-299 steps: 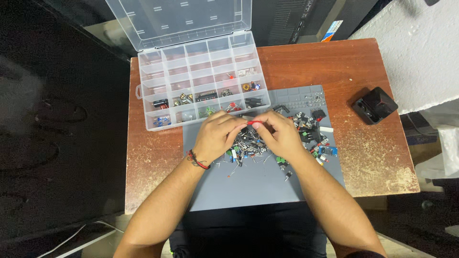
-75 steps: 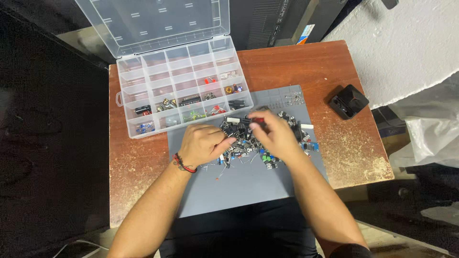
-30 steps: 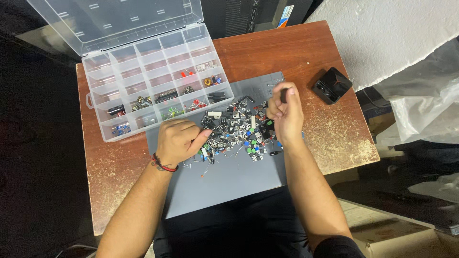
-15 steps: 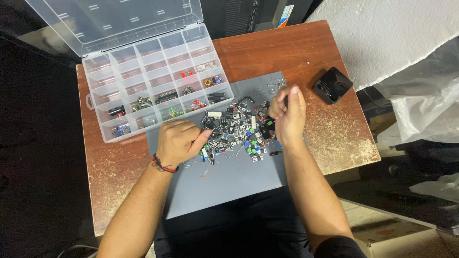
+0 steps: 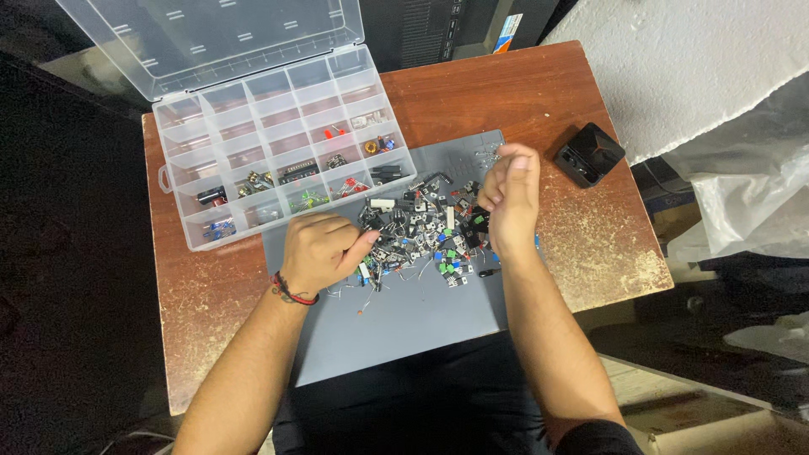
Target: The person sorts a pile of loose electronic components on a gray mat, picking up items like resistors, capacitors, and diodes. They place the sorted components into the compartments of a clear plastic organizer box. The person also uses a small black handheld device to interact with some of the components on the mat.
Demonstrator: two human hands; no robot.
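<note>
Tiny parts (image 5: 421, 232) (blurred) under hands

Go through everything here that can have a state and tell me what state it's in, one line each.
Compartment box: lid open, tipped back; some compartments hold parts, many empty.
Pile of components: loose, spread on the grey mat.
Left hand: curled, fingertips at the pile's edge; whether it pinches a part cannot be told.
Right hand: raised over the pile, fingers curled; contents unclear.
Small black box: closed, resting on the wooden table.

arms: bare | left wrist: red-and-black braided bracelet (image 5: 291, 291) | lap: dark clothing (image 5: 404, 404)
</note>
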